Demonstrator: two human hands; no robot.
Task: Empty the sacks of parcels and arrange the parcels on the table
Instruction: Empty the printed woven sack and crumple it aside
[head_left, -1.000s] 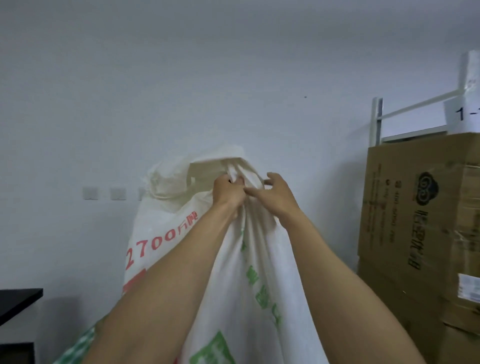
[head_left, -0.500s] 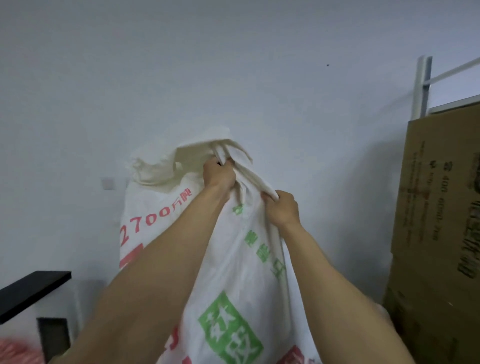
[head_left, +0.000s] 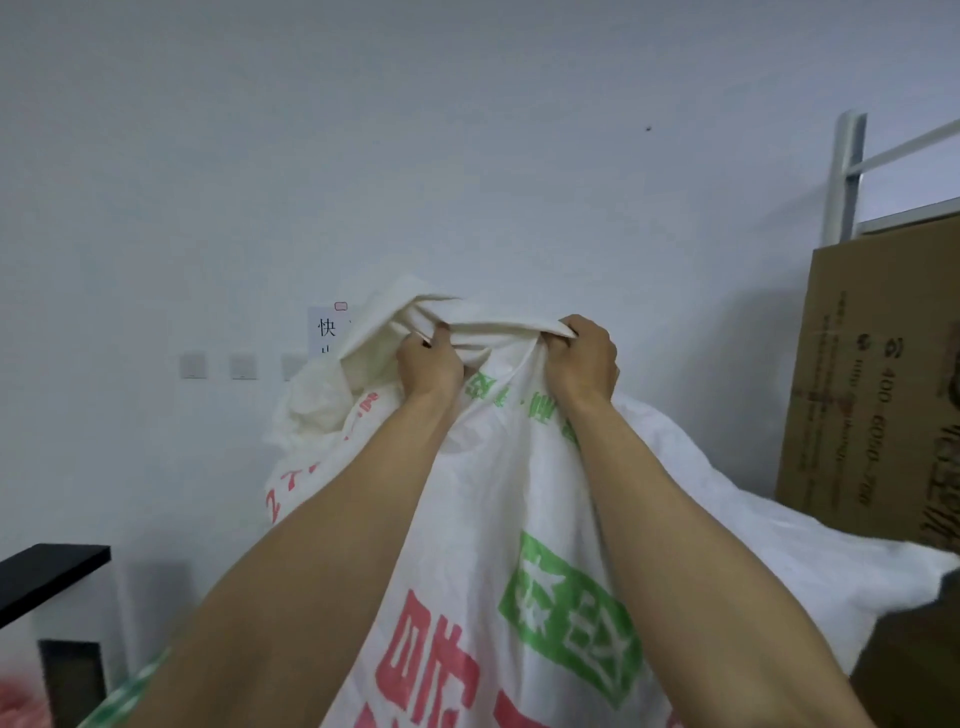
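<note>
Pale, bare wall (head_left: 467, 156) across the whole background. In front of it, filling the centre and lower middle of the view, a large white woven sack (head_left: 488, 519) printed with red and green characters, tall and crumpled, top edge bunched and folded over; base cut off by the lower edge, so the support beneath impossible to tell. Two bare forearms reaching up from the lower edge across the sack's printed face. To the right, just beside the sack and partly behind its white bulge, a tall brown cardboard carton (head_left: 883, 389) with dark print running sideways. Behind and above the carton, a pale metal rack frame (head_left: 848, 176), upright post and slanted crossbar. Far left and low, well apart from the sack, the corner of a black tabletop (head_left: 47, 571). At the sack's top, the left hand (head_left: 428, 366), fingers curled tight into the bunched cloth near the middle of the mouth. Beside it but not touching it, the right hand (head_left: 584, 358), fingers hooked over the rolled edge and clamped on it; a short span of folded cloth between the two grips. On the wall left of the sack, a row of pale switch plates (head_left: 244, 366), the rightmost partly hidden by the sack. Just above them, a white paper note (head_left: 324, 332) with a black character, right side covered by the sack's top. High on the right of the wall, a tiny dark speck (head_left: 648, 128).
</note>
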